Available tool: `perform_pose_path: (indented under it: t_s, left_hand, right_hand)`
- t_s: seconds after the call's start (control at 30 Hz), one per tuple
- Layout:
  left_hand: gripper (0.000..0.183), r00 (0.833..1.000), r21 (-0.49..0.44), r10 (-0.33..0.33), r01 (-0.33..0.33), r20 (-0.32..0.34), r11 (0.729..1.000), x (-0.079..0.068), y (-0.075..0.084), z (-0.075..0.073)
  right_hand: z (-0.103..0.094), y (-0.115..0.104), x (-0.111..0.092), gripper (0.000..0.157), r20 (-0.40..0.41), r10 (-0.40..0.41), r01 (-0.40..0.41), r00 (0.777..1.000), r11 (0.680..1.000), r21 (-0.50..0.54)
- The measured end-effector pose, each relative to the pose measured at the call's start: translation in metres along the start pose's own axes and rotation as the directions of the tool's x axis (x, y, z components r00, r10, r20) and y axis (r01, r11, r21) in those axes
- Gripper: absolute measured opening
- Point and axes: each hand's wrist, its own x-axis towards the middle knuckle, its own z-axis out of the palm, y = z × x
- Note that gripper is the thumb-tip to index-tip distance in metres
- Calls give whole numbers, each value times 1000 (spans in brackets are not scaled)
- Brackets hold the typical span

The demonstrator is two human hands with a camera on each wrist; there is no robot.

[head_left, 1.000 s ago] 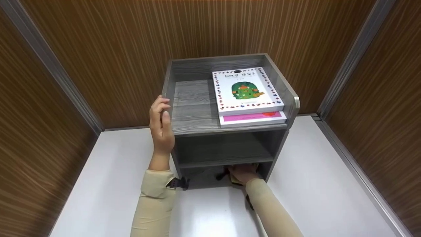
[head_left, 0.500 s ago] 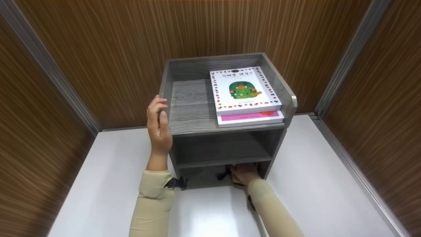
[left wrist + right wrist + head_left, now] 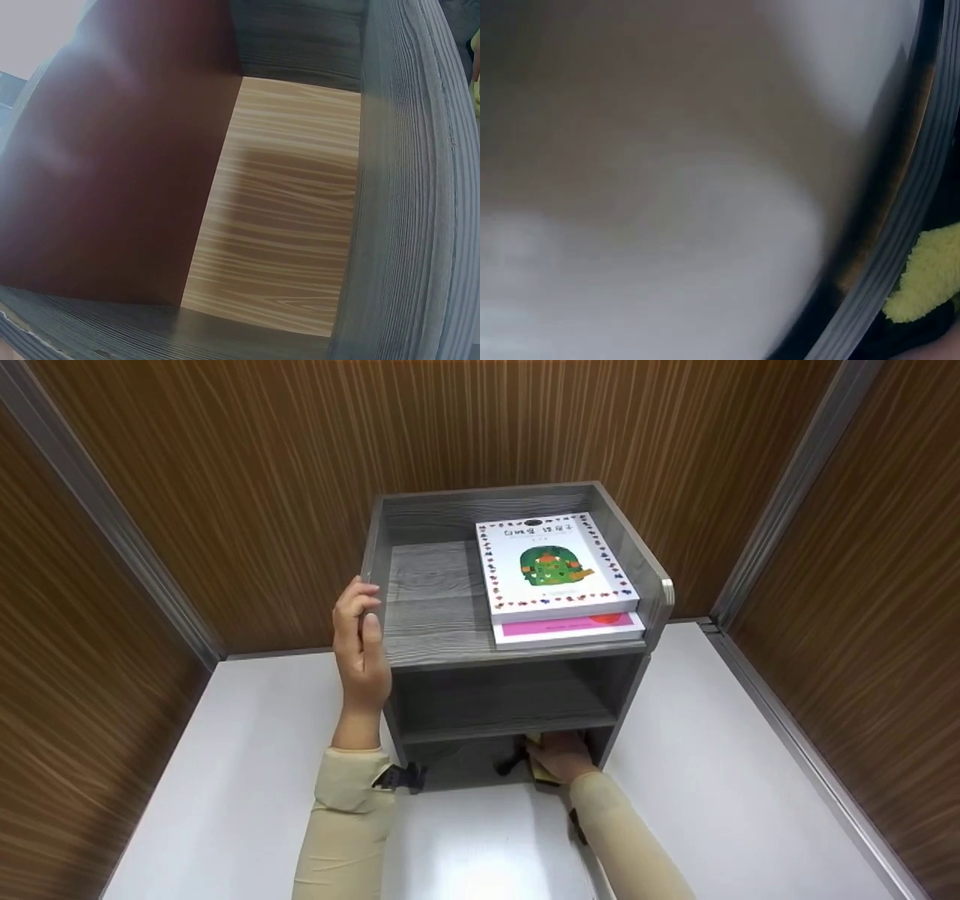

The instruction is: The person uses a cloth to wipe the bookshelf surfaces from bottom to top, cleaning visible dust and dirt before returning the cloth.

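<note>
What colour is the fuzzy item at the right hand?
Yellow; the fuzzy item shows best in the right wrist view.

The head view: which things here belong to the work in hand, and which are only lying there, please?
Seems part of the work:
right hand, low in the shelf
fluffy yellow thing, which it holds
left hand, touching the shelf's side

Seems only lying there:
white book, on the shelf's top
pink book, under it

Bright glare on white table (image 3: 480, 855)
</note>
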Motion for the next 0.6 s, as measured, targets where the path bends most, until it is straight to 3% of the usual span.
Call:
perform_pose_path:
  t_s: [0.27, 0.6]
  left_hand:
    - [19, 1000, 7, 13, -13, 0, 1000, 0, 0, 0]
    - [18, 1000, -4, 7, -7, -6, 1000, 0, -1, 0]
  right_hand:
    - [-6, 0, -6, 58, 59, 51, -57, 997, 994, 96]
    - [-7, 1, -6, 57, 58, 67, -73, 996, 992, 100]
